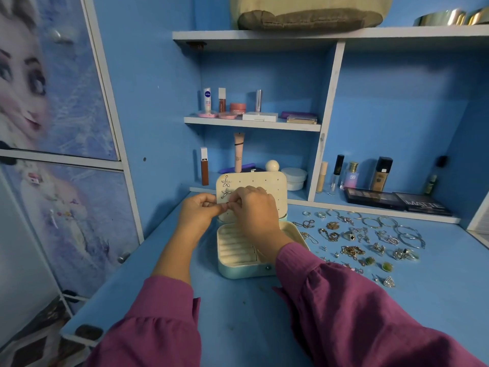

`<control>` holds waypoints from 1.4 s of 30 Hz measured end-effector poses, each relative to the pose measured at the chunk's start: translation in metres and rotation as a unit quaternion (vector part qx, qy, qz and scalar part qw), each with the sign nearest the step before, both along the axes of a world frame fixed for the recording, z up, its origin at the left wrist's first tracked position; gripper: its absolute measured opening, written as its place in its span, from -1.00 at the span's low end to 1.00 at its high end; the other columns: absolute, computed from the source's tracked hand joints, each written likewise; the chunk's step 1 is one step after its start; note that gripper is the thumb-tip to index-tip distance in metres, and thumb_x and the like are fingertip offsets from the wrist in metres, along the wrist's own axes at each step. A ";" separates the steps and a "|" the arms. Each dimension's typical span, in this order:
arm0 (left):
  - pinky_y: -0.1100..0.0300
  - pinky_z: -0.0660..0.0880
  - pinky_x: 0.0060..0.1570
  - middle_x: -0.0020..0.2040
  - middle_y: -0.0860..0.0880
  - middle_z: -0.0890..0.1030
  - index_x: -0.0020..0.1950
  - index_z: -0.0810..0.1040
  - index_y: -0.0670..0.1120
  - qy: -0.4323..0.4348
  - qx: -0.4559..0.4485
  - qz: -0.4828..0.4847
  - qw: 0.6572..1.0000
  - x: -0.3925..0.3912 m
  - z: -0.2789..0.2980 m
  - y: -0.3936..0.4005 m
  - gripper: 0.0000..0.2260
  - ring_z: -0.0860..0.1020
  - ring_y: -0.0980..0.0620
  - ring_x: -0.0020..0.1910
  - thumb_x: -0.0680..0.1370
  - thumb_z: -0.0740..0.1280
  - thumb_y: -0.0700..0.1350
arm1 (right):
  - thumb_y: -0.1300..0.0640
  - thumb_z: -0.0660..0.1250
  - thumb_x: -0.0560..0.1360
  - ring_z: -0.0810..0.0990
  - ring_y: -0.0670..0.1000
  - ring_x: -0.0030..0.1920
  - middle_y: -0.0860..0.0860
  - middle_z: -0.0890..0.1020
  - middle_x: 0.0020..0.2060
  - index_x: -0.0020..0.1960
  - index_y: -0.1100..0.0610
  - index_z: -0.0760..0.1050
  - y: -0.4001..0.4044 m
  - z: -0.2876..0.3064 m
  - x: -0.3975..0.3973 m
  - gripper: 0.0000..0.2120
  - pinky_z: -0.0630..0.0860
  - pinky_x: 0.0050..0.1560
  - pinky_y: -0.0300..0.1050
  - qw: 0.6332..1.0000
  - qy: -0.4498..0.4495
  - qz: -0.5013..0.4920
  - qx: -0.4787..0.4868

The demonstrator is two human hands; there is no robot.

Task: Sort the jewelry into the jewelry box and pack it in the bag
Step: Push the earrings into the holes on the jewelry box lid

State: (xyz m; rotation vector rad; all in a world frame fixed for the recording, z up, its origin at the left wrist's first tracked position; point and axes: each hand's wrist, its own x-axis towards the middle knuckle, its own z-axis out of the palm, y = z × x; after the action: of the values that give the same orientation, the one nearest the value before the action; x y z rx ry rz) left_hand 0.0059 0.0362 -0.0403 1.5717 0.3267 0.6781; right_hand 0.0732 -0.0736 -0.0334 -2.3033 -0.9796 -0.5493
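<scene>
Where the blue desk (185,300) meets blue shelving stocked with cosmetics, an open jewelry box (246,260) stands, loose jewelry (362,239) spread to its right. Left hand (197,210) and right hand (255,207) meet at the earring panel (267,186), fingers curled, pinching something too small to identify.

Bare blue painted bench (238,308) in front of and left of the open pale-blue jewelry box with cream lining (246,270): free passage. Upright cream perforated lid panel (267,186) blocks reach to the rear shelf behind it. Scattered silver and gold jewelry pieces (365,239) crowd the bench right of the box. Black eyeshadow palettes (397,201) line the back right. Blue side wall (148,128) closes the left.
</scene>
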 end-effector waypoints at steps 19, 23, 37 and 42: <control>0.39 0.33 -0.56 -0.19 -0.14 0.70 -0.07 0.60 -0.26 0.079 -0.165 -0.008 0.983 -0.005 0.007 -0.005 -0.93 0.54 0.18 -0.48 0.48 0.37 -0.28 | 0.06 0.38 0.48 0.53 -0.05 -0.07 -0.13 0.62 -0.20 -0.09 -0.02 0.61 -0.105 -0.005 0.014 -0.96 0.46 0.02 -0.04 0.996 0.076 -0.036 -0.002; 0.40 0.30 -0.61 -0.24 -0.17 0.69 -0.20 0.44 -0.22 0.072 -0.269 -0.041 0.960 -0.010 0.012 -0.004 -0.89 0.54 0.14 -0.53 0.52 0.20 -0.32 | 0.09 0.40 0.46 0.50 -0.10 -0.17 -0.18 0.57 -0.29 -0.18 -0.04 0.57 -0.135 -0.003 0.024 -0.94 0.44 -0.12 -0.15 0.989 0.123 -0.076 0.028; 0.46 0.29 -0.66 -0.16 -0.23 0.69 0.00 0.55 -0.22 0.110 -0.353 -0.094 0.924 -0.016 0.014 0.005 -0.89 0.48 0.20 -0.59 0.58 0.25 -0.22 | 0.19 0.44 0.43 0.43 -0.13 -0.44 -0.03 0.63 -0.30 -0.21 0.07 0.63 -0.184 0.013 0.039 -0.94 0.31 -0.53 -0.37 0.965 0.256 -0.042 -0.032; 0.45 0.31 -0.67 -0.20 -0.27 0.67 -0.07 0.50 -0.24 0.123 -0.359 -0.099 0.920 -0.018 0.012 0.006 -0.92 0.46 0.20 -0.60 0.57 0.23 -0.27 | 0.15 0.47 0.42 0.55 -0.08 -0.24 -0.05 0.65 -0.21 -0.17 0.02 0.65 -0.187 0.013 0.038 -0.96 0.50 -0.27 -0.24 0.963 0.255 -0.021 -0.084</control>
State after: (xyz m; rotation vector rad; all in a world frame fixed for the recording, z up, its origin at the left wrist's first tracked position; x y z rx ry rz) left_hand -0.0121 0.0426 -0.0284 0.9563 0.5257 0.1544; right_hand 0.1112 -0.2606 -0.0199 -2.4349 -0.7442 0.1253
